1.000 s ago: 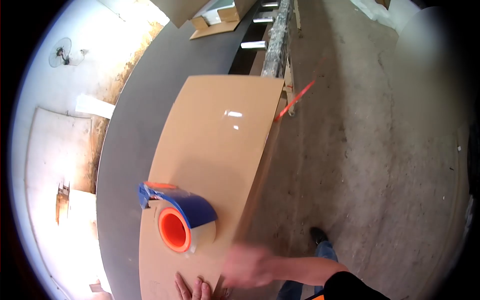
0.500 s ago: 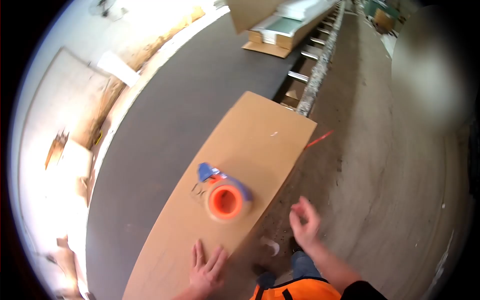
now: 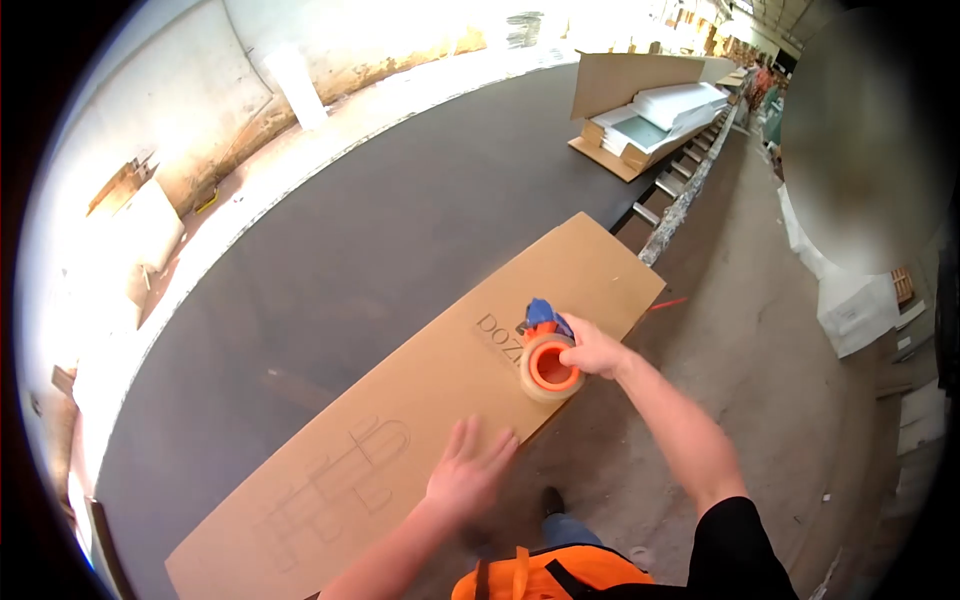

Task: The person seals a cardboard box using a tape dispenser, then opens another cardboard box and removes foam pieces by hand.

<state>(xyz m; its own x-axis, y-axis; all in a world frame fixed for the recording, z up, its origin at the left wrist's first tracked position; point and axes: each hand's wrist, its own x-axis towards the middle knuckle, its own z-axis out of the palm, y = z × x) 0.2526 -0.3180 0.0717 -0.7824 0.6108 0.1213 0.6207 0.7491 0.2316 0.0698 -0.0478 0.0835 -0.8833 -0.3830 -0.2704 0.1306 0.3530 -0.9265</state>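
A long cardboard box (image 3: 440, 350) lies in front of me, with dark lettering and a line drawing on its top. On it stands a packing tape dispenser (image 3: 537, 318), blue and orange, with a roll of tape around its orange hub. My right hand (image 3: 592, 350) is closed around the dispenser's handle side, the thumb by the hub. Flat on the box top near its close edge rests my left hand (image 3: 472, 468), fingers spread and holding nothing.
The box lies across a dark flat surface (image 3: 330, 240). Beyond it, an open carton (image 3: 640, 150) holds white packing and a greenish panel, beside a roller conveyor (image 3: 685, 180). Concrete floor (image 3: 720, 340) runs along the right, with white wrapped material (image 3: 855, 310) farther out.
My right hand has moved from beside the box onto the tape dispenser and closed on it. My left hand stays spread on the box. The view has turned, showing more of the box.
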